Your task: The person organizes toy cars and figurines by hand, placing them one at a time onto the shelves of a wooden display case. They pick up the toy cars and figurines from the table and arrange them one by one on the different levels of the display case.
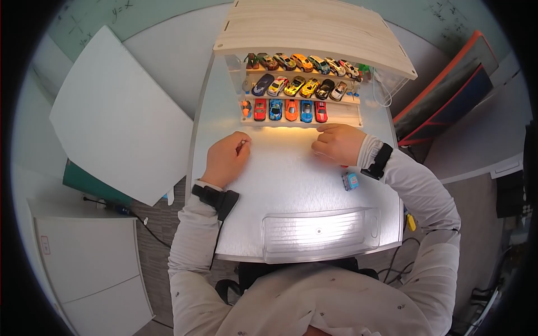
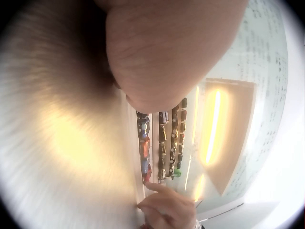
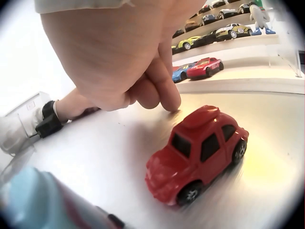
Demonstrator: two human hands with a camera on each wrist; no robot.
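Beside right hand (image 1: 339, 144) — glossy red car (image 3: 198, 155), black windows | right fingers (image 3: 167, 90) relaxed, empty | left fingers (image 1: 240, 137) curled — hold unclear

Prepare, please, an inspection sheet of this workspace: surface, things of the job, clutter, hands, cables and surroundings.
Surface: table, pale and shiny, reflecting light.
Job's things: cars in rows on the shelf; red car and blue toy on the table.
Clutter: clear tray at the table's near edge.
Left hand: over the table, fingers curled, nothing seen in them.
Right hand: near the shelf's front edge, index finger extended, nothing seen held.
Cables: white cable beside the shelf; black cables on the floor.
Surroundings: wall with writing behind; cabinet at left.
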